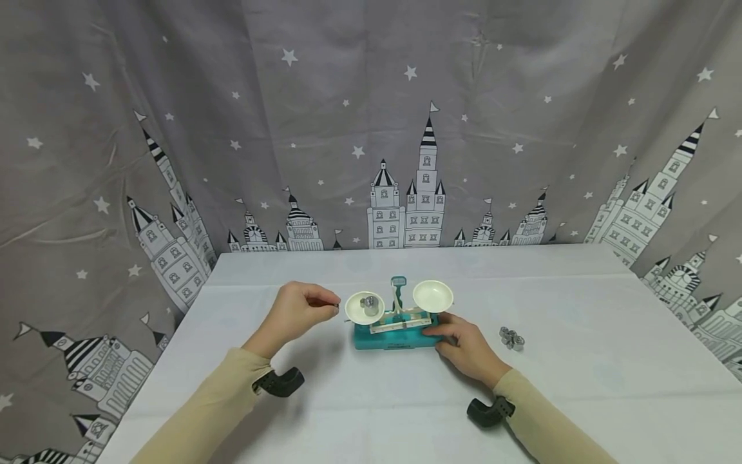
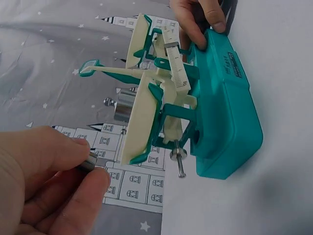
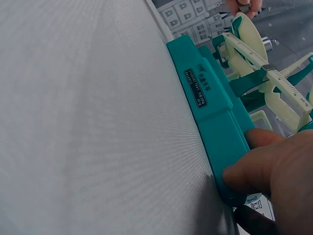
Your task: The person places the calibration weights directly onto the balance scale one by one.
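A teal balance scale (image 1: 397, 339) with two cream pans stands mid-table. Metal weights (image 1: 371, 305) sit on its left pan (image 1: 357, 314); the right pan (image 1: 433, 296) is bare and appears higher. Just left of the left pan, my left hand (image 1: 297, 314) pinches a small metal weight (image 2: 89, 161) between thumb and fingers, apart from the pan. My right hand (image 1: 468, 348) grips the right end of the teal base, its thumb on the near side in the right wrist view.
Several metal weights (image 1: 512, 338) lie in a cluster on the white table (image 1: 580, 361), right of my right hand. Behind the table hangs a grey curtain (image 1: 324, 129) with castles and stars.
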`<state>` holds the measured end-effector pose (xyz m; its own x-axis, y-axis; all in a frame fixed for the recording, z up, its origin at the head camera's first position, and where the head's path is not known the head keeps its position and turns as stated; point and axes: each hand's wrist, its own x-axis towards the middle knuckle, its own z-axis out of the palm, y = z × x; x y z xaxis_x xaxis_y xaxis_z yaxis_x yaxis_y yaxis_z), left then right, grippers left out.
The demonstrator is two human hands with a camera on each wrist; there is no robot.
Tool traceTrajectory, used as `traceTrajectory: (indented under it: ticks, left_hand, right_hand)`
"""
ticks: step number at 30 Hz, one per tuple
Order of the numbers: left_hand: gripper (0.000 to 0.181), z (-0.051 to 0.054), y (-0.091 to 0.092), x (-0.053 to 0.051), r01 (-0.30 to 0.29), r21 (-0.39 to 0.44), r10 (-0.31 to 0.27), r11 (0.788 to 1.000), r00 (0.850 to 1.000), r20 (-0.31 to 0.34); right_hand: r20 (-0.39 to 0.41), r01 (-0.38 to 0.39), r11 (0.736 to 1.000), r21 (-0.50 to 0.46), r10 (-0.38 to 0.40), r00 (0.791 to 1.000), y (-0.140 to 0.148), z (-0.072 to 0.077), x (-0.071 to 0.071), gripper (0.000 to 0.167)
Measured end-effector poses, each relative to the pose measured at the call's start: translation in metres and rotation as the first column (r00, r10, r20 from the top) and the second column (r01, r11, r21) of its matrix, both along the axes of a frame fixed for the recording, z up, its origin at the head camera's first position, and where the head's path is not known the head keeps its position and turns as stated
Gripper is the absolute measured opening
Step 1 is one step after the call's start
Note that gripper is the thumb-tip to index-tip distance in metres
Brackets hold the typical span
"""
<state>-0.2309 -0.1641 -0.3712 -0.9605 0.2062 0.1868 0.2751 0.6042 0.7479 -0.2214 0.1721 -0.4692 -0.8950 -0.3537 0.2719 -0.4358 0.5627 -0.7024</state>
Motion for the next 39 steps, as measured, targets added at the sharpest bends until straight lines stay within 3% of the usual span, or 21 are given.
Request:
traceTrajectory:
  ticks: [15, 22, 26, 39]
  left_hand:
    - [0.015, 0.003, 0.027, -0.011, 0.082, -0.017, -0.083, 0.996, 0.996, -0.035]
    - [0.011, 0.005, 0.032, -0.011, 0.051, -0.047, -0.052, 0.998, 0.999, -0.012]
    - [0.010, 0.006, 0.036, -0.011, 0.039, -0.076, -0.039, 0.996, 0.999, -0.004]
    - [0.012, 0.008, 0.043, -0.013, 0.108, -0.198, -0.121, 0.974, 0.991, -0.055]
  right_hand:
    - [0.015, -0.004, 1.000, -0.005, 0.004, 1.000, 0.000, 0.000, -0.001, 0.031]
    - [0.015, -0.004, 1.000, -0.012, 0.005, 1.000, 0.000, 0.001, 0.000, 0.031]
    - [0.022, -0.003, 1.000, -0.013, 0.003, 1.000, 0.000, 0.000, -0.001, 0.031]
    - [0.012, -0.001, 1.000, -0.008, 0.001, 1.000, 0.001, -0.001, -0.001, 0.031]
